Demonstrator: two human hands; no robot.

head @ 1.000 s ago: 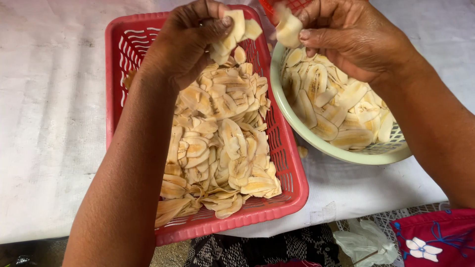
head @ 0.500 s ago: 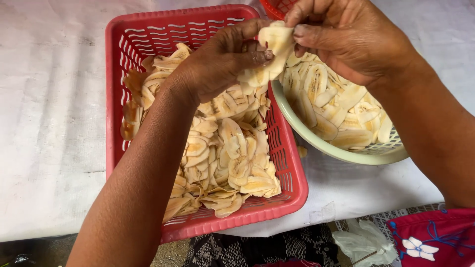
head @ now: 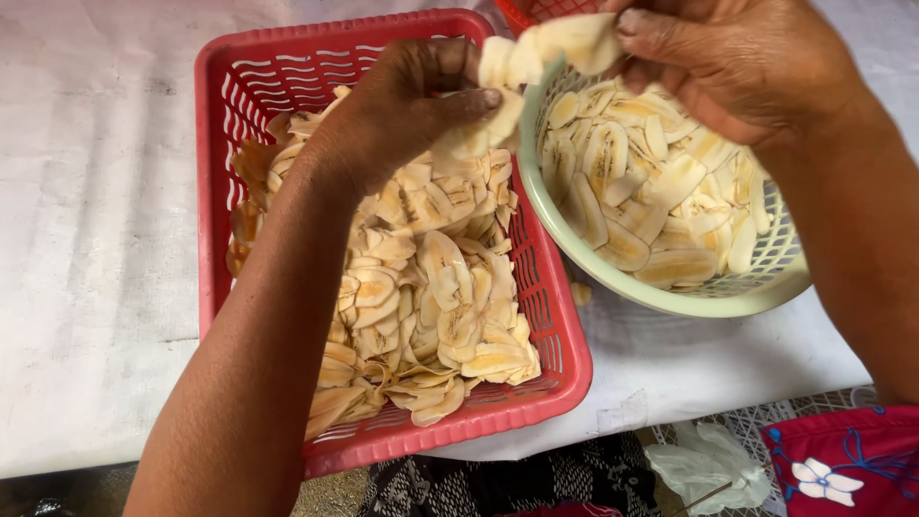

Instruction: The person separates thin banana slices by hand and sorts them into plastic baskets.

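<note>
Top centre of frame | left hand [head: 402, 105] and right hand [head: 737, 62] both pinched on stuck slices [head: 536, 57] | long axis roughly horizontal, slightly tilted | above tray [head: 249, 86] / bowl [head: 613, 278] junction.

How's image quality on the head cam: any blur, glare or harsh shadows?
Head view: even, soft light, no hard shadows and no glare on the red basket. Banana slices in it are sharp; the slices pinched between the left hand and right hand look slightly soft. The white cloth is bright but keeps texture. The right hand is cropped by the top edge.
</note>
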